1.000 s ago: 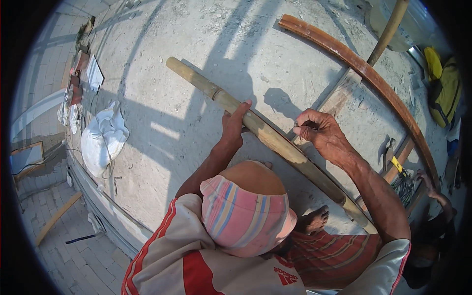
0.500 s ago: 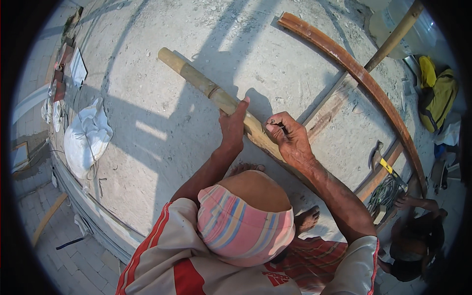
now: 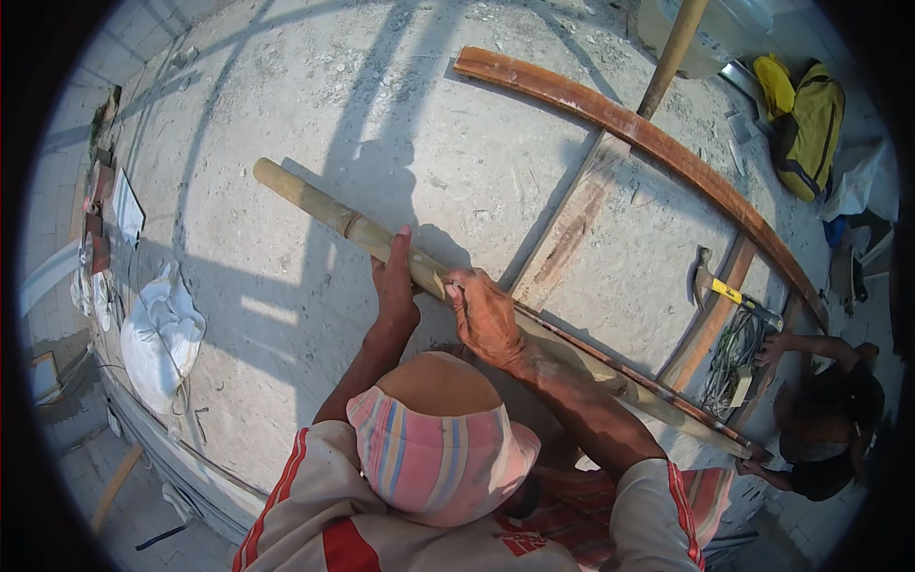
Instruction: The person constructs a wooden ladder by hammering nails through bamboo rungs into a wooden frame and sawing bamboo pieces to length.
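Observation:
A long bamboo pole (image 3: 310,198) lies slantwise in front of me, from the upper left down toward the lower right. My left hand (image 3: 393,281) is wrapped around it just past a node, the thumb along its upper side. Close beside it, my right hand (image 3: 486,319) is closed in a pinch against the pole; what its fingertips hold is hidden. A thin reddish-brown strip (image 3: 624,374) runs along the pole's right part.
A curved rusty beam (image 3: 658,133) and wooden planks (image 3: 572,224) lie ahead and to the right. A co-worker (image 3: 824,424) crouches at the right near a yellow-handled hammer (image 3: 734,294) and coiled wire (image 3: 732,357). A white sack (image 3: 162,329) lies at left.
The view has shifted, and the ground things sit further left. My right fingers, curled up above the pole before, now press against it. More of the pole's right part shows.

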The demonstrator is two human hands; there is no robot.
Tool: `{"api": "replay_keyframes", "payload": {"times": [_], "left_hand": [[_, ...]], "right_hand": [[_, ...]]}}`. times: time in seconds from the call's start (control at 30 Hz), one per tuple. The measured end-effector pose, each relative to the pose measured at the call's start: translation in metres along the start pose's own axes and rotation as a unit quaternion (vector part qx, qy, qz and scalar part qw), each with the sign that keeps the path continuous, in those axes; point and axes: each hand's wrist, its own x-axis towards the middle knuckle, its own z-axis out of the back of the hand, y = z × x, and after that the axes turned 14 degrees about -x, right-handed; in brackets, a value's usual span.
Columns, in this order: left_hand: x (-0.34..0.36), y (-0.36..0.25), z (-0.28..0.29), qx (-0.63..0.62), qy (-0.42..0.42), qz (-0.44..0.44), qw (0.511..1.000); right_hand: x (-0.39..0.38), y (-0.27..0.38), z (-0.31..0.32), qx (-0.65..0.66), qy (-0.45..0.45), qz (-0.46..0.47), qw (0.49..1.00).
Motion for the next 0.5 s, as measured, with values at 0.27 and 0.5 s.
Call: {"api": "replay_keyframes", "payload": {"times": [0.27, 0.5], "left_hand": [[-0.024, -0.021, 0.007, 0.107, -0.067, 0.016, 0.992], [-0.038, -0.028, 0.022, 0.425, 0.29, -0.421, 0.747]], "right_hand": [[0.008, -0.012, 0.007, -0.029, 0.027, -0.009, 0.999], [0.003, -0.017, 0.007, 0.004, 0.026, -0.033, 0.999]]}}
